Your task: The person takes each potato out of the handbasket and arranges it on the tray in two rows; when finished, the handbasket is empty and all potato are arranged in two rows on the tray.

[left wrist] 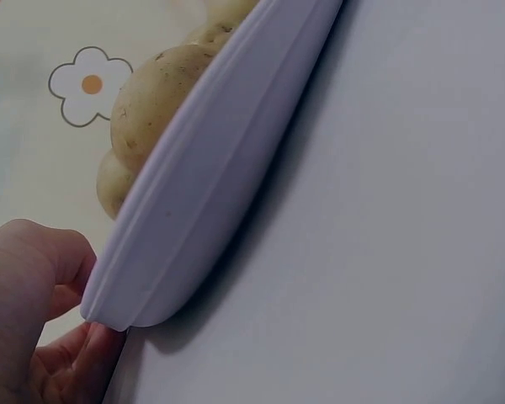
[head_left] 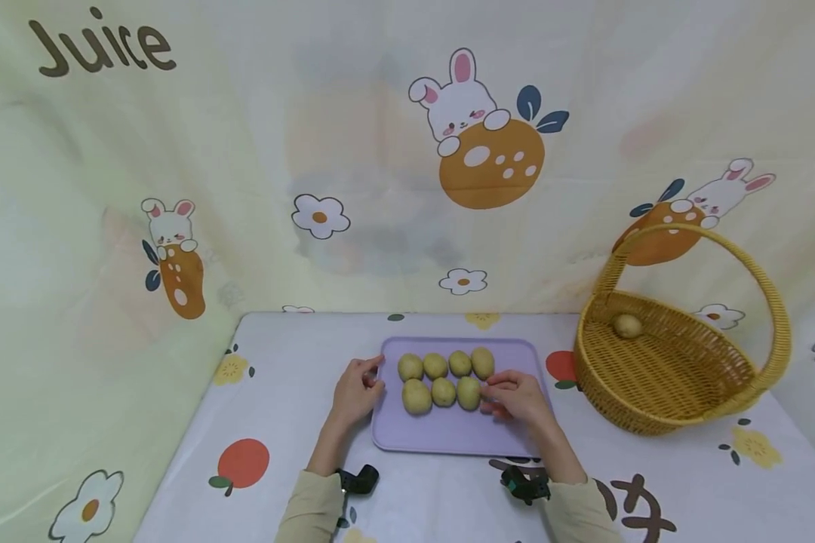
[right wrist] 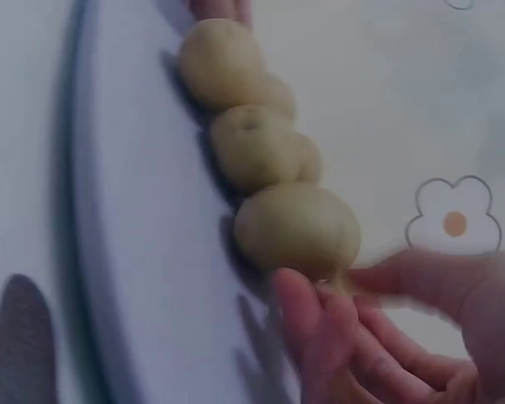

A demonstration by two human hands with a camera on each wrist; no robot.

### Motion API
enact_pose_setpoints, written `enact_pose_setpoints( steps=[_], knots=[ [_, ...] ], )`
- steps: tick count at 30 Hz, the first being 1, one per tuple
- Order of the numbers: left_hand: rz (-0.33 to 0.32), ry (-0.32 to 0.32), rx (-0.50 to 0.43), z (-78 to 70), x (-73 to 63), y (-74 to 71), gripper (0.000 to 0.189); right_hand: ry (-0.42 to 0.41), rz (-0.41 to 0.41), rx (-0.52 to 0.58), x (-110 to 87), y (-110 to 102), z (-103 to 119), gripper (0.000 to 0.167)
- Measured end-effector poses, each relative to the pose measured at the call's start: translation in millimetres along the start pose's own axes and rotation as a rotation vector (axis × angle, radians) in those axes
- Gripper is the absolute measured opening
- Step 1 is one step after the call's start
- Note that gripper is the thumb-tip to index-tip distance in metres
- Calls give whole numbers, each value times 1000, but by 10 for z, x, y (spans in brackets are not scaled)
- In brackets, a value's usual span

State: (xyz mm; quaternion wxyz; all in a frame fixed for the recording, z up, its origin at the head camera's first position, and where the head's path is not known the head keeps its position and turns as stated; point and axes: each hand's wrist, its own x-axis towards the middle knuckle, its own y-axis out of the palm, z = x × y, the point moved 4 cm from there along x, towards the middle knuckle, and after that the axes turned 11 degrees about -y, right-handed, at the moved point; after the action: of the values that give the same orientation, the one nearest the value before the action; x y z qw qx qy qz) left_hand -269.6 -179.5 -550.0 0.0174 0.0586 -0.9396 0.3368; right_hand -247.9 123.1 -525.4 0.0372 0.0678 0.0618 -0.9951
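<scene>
A lilac tray [head_left: 441, 441] lies on the table, bearing several potatoes [head_left: 417, 397] in two rows. My left hand [head_left: 358, 392] is at the tray's left side; in the left wrist view its thumb and fingers [left wrist: 71, 362] pinch the rim at a corner. My right hand [head_left: 516, 396] is over the tray's right part, fingertips right at the near-row end potato [head_left: 469, 393]. In the right wrist view, the thumb and bent fingers [right wrist: 324, 328] meet beside that potato [right wrist: 299, 229], not around it.
To the right stands a yellow wicker basket [head_left: 659, 415] with a tall arched handle [head_left: 777, 317] and one potato [head_left: 628, 326] inside. A patterned cloth [head_left: 244, 411] covers the table, and a printed curtain [head_left: 380, 151] hangs behind it.
</scene>
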Motion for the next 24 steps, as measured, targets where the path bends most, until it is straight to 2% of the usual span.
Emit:
enact_pose_setpoints(
  steps=[6, 14, 24],
  knots=[
    [-4, 6, -8, -5, 2, -2, 49, -9, -8, -41, -50, 54, -14, 23],
    [-9, 21, -10, -15, 31, 14, 49, -11, -22, -127, -28, 53, -20, 41],
    [-12, 8, -3, 5, 2, 18, 49, -19, -101, -65, -21, 59, -42, 26]
  ],
)
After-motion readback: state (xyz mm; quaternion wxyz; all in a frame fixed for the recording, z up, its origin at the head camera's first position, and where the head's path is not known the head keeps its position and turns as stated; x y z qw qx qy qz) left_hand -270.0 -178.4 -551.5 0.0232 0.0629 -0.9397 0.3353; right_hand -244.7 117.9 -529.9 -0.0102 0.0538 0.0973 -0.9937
